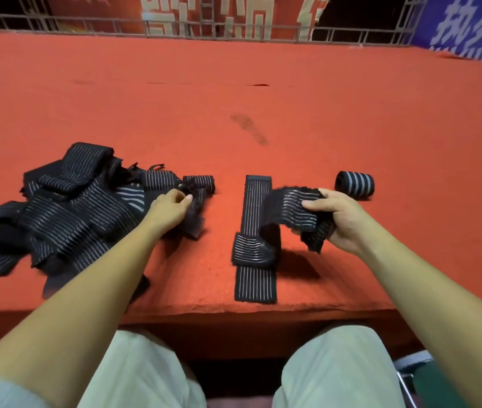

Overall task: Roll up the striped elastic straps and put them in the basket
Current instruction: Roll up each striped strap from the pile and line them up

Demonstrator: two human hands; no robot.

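Observation:
A heap of black elastic straps with thin pale stripes (66, 210) lies on the red table at the left. My left hand (169, 209) pinches the end of a strap (195, 213) at the heap's right edge. My right hand (337, 219) grips a bunched strap (292, 207), lifted off the table and curving down to the left. Under it a flat strap (256, 260) lies lengthwise, with a folded piece across it. One rolled strap (354, 185) lies just beyond my right hand. No basket is in view.
The red table (263, 113) stretches far ahead to a metal railing (234, 30) with banners behind it. Its front edge runs just above my knees. A chair frame (410, 375) shows at the lower right.

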